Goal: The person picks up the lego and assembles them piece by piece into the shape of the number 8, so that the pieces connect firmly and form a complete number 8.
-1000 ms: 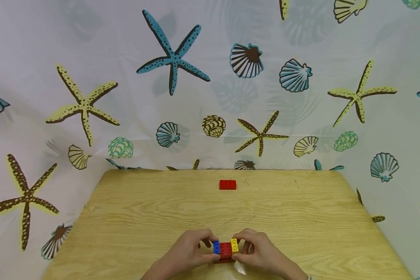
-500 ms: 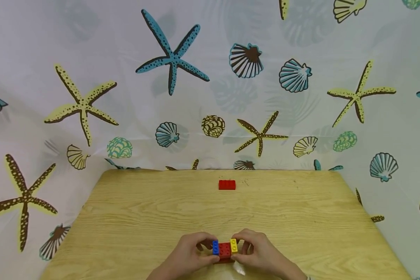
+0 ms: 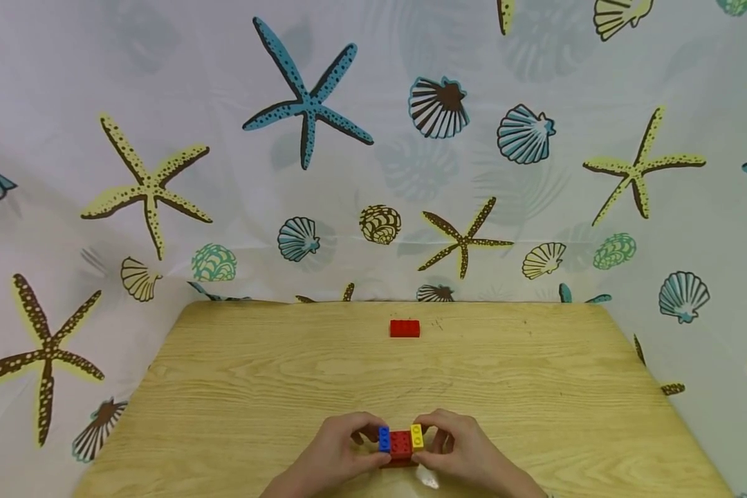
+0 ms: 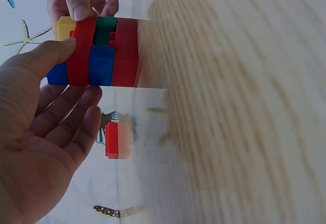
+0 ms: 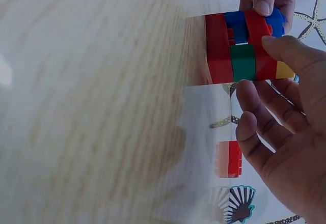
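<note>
Head view: both hands meet at the near edge of the wooden desk (image 3: 255,387), the left hand (image 3: 336,453) and right hand (image 3: 463,453) curled around a small stack of toy bricks (image 3: 400,444), with a blue brick (image 3: 384,438) on its left top and a yellow brick (image 3: 416,436) on its right. A lone red brick (image 3: 404,328) lies well apart near the far edge, before a starfish-and-shell curtain (image 3: 373,138).

Left wrist view: the thumb presses the stack (image 4: 99,53) from above, fingers loose below; a green brick (image 4: 106,30) shows in its middle layer.

Right wrist view: the thumb and fingers pinch the stack (image 5: 239,48), which stands on the desk.
</note>
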A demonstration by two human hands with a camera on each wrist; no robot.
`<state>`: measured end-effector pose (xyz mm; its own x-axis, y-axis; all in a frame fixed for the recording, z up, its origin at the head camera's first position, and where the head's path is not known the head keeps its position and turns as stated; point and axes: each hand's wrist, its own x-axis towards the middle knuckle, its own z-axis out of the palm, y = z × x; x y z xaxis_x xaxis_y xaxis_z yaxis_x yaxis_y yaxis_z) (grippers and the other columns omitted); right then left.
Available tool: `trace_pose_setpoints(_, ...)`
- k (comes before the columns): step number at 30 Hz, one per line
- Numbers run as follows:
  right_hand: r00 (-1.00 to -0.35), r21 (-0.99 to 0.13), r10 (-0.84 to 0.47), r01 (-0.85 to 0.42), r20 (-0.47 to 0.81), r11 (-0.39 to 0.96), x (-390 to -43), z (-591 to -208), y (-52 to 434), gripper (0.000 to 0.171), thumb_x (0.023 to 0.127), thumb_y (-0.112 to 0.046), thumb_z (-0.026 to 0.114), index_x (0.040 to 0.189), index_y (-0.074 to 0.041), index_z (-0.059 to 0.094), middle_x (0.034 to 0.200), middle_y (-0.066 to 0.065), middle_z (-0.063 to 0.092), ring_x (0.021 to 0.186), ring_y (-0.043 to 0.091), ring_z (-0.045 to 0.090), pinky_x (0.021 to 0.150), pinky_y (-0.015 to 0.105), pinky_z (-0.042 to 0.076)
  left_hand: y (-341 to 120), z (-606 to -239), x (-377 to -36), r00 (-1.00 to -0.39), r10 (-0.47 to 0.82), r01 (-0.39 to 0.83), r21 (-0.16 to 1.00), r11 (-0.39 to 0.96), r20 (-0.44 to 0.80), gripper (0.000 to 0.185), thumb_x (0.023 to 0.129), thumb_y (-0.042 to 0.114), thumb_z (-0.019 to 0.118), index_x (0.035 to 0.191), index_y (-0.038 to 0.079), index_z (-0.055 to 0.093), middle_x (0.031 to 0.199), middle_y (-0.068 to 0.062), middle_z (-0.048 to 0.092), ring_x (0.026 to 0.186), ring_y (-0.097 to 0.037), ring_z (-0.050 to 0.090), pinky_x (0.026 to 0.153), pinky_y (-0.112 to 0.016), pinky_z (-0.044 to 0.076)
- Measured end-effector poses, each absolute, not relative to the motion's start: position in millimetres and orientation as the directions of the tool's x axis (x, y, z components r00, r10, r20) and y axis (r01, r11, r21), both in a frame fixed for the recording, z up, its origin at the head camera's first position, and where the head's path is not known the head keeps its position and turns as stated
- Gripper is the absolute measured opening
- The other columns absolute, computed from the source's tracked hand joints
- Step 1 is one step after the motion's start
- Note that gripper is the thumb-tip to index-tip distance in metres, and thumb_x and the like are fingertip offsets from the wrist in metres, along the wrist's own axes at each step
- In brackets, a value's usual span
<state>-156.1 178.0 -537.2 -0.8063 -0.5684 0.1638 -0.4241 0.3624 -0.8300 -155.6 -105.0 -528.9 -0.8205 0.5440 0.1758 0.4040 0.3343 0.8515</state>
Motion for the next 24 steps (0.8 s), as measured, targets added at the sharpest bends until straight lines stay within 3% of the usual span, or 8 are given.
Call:
trace_pose_setpoints(8,-0.854,-0.834,-0.517,-0.330,0.063,0.443,-158.5,-536.6,188.2,0.032,0.094,-0.024,0.082,0.124,-0.018,0.073,0.114,0.006,0.073,0.079,0.001,0.064,0.068,0.023,0.055,-105.7,-531.5,-155.9,-0.815,0.549,0.417,0.846,0.333,0.185,0.028,0.092,0.029,0.084,0.115,0.015,0.074,0.106,0.002,0.078,0.094,-0.016,0.075,0.081,-0.031,0.060)
trace_pose_setpoints(14,-0.877,-0.790,-0.457,-0.385,0.151,0.477,-176.9,-536.5,191.5,0.018,0.096,-0.022,0.079,0.110,-0.011,0.075,0.104,0.003,0.076,0.078,0.001,0.064,0.067,0.024,0.055,-107.3,-530.0,-156.0,-0.809,0.554,0.431,0.839,0.331,0.197,0.028,0.093,0.029,0.083,0.115,0.014,0.074,0.106,0.001,0.078,0.094,-0.017,0.075,0.082,-0.031,0.060)
trace_pose_setpoints(20,-0.889,-0.730,-0.396,-0.426,0.229,0.534,-203.5,-534.6,188.6,0.004,0.098,-0.015,0.075,0.098,-0.011,0.074,0.091,-0.005,0.072,0.078,0.002,0.063,0.068,0.023,0.053,-107.0,-529.1,-156.6,-0.814,0.554,0.418,0.838,0.351,0.174,0.030,0.093,0.030,0.083,0.116,0.013,0.074,0.105,0.002,0.077,0.094,-0.016,0.074,0.082,-0.030,0.060)
trace_pose_setpoints(24,-0.893,-0.711,-0.379,-0.429,0.242,0.557,-220.4,-532.8,184.4,0.006,0.100,-0.012,0.072,0.095,-0.012,0.075,0.088,-0.005,0.071,0.078,0.004,0.062,0.069,0.023,0.051,-106.5,-529.4,-156.5,-0.815,0.556,0.408,0.844,0.348,0.165,0.030,0.092,0.030,0.084,0.115,0.014,0.074,0.104,0.002,0.077,0.094,-0.018,0.075,0.082,-0.030,0.060)
